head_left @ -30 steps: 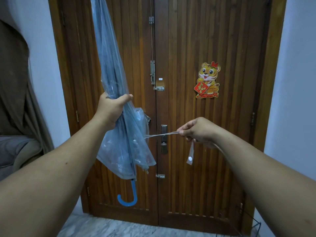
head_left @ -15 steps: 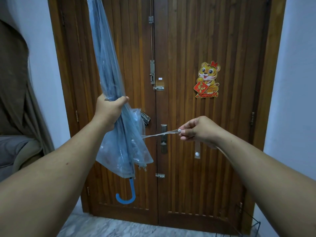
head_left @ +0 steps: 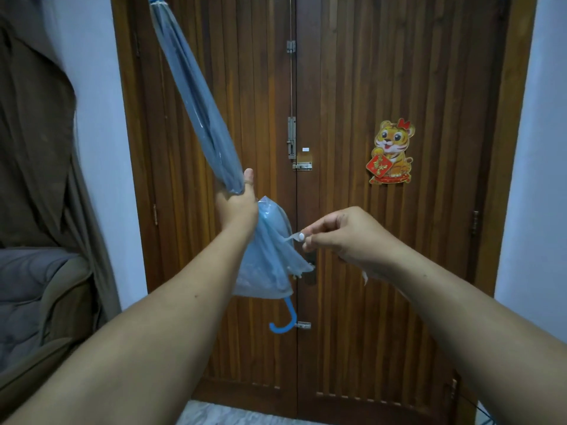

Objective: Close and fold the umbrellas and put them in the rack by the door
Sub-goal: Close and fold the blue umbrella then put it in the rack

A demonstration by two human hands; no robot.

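Holding the see-through blue umbrella (head_left: 196, 96) in front of the wooden door (head_left: 352, 210), your left hand (head_left: 237, 207) is wrapped tight around its bunched middle; the thumb sticks up at 12 o'clock; the umbrella is closed and tilted, with its blue tip up at 11 o'clock near the top edge and its curved blue handle (head_left: 283, 320) hanging down at 6 o'clock below the loose skirt of plastic; your right hand (head_left: 343, 237) sits just to the 3 o'clock side of the umbrella; its thumb and first finger pinch the thin clear strap (head_left: 293, 237), which has a small white snap at the end; the strap runs back to the folds at 9 o'clock; a tiger sticker (head_left: 391, 151) is on the door, up at 2 o'clock from your right hand.
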